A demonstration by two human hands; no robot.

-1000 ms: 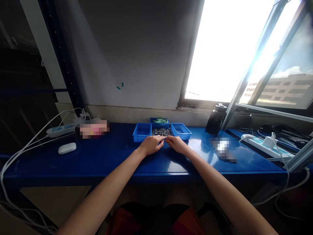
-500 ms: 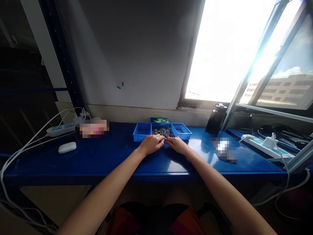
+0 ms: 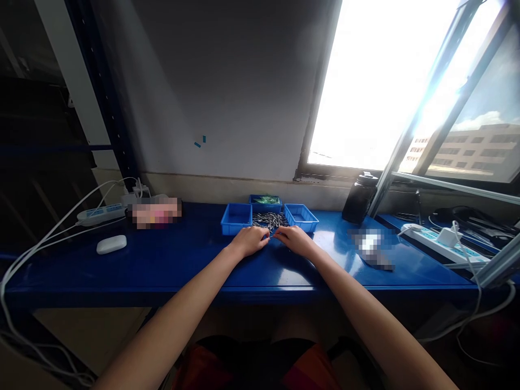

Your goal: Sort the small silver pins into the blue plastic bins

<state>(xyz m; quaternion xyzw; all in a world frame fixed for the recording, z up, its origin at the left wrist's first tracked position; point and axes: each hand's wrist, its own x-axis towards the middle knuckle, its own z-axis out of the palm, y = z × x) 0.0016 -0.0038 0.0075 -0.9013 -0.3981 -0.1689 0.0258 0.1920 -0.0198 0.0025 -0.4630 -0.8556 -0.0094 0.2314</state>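
My left hand [image 3: 251,241] and my right hand [image 3: 296,238] are close together over the front of the blue table, fingertips pinched. A thin, light sliver shows between them, too small to name. Just behind my fingers lies a pile of small dark and shiny metal pieces, like screws [image 3: 270,220]. One blue bin [image 3: 236,229] stands left of the pile and another blue bin [image 3: 305,226] right of it. At the back a third blue bin [image 3: 254,208] holds green, leaf-like or plastic material [image 3: 266,200].
A black bottle [image 3: 359,198] stands near the window. Power strips [image 3: 447,244] with white cables lie at the right and left. A white case [image 3: 111,245] rests on the blue table [image 3: 170,271]. Two blurred items lie left and right, and a metal frame rises at right.
My hands have drawn slightly apart at the fingertips, opening a small gap with the thin sliver between them. The bins have not moved.
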